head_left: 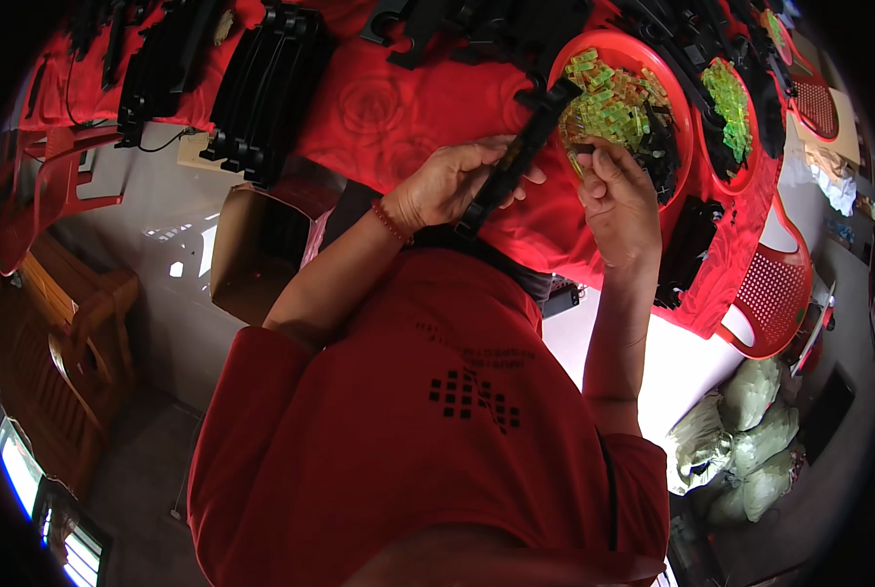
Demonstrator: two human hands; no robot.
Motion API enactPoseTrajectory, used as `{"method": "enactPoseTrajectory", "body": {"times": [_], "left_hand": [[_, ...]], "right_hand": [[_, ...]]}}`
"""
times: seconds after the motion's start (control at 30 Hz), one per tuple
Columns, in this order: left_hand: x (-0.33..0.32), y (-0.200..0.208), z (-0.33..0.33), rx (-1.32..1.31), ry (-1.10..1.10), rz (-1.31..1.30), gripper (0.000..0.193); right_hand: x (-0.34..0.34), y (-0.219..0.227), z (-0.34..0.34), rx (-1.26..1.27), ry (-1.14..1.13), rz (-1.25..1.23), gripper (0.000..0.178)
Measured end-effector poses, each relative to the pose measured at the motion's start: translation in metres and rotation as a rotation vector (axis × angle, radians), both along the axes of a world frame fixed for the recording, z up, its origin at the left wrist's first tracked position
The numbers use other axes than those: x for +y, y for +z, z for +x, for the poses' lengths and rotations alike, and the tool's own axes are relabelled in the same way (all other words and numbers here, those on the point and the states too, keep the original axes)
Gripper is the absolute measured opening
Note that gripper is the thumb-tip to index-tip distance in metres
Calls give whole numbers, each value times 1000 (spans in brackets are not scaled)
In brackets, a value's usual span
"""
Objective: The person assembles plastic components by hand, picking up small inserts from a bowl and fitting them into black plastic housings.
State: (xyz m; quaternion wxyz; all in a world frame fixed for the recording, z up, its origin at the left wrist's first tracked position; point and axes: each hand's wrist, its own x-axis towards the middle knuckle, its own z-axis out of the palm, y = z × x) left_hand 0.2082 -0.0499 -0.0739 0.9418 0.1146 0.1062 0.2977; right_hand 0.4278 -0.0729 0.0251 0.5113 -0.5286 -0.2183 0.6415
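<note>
My left hand [452, 181] grips a long black plastic strip [516, 161] that slants up toward a red round tray [674, 93]. The tray holds several small translucent green pieces [608, 98] and some black parts. My right hand [618, 196] is at the tray's near rim with its fingertips pinched together on a small piece beside the strip's upper end. A red bead bracelet [390, 222] circles my left wrist. Both forearms rise from my red shirt.
A red patterned cloth [398, 108] covers the table. Stacks of black plastic parts [266, 88] lie at the far left. A second red tray [736, 108] of green pieces sits right. A cardboard box [251, 249], red chairs [770, 293] and filled sacks [745, 430] stand around.
</note>
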Motion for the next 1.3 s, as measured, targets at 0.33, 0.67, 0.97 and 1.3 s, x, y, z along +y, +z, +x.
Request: {"method": "enactPoseTrajectory", "body": {"times": [0.33,0.67,0.97,1.3], "left_hand": [[-2,0,-1,-3,10,-56,53],[-3,2,-3,55,-5,10,53],[-1,1,-1,10,-12,-16,48],[-3,17,-2,101,49,133,57]], "right_hand": [[2,-17,8,616,-35,-243,20],[-7,10,-36,-608,55,231,13],[-12,10,-44,-967,154,729,10],[-27,-5,-46,-785,116,505,14]]}}
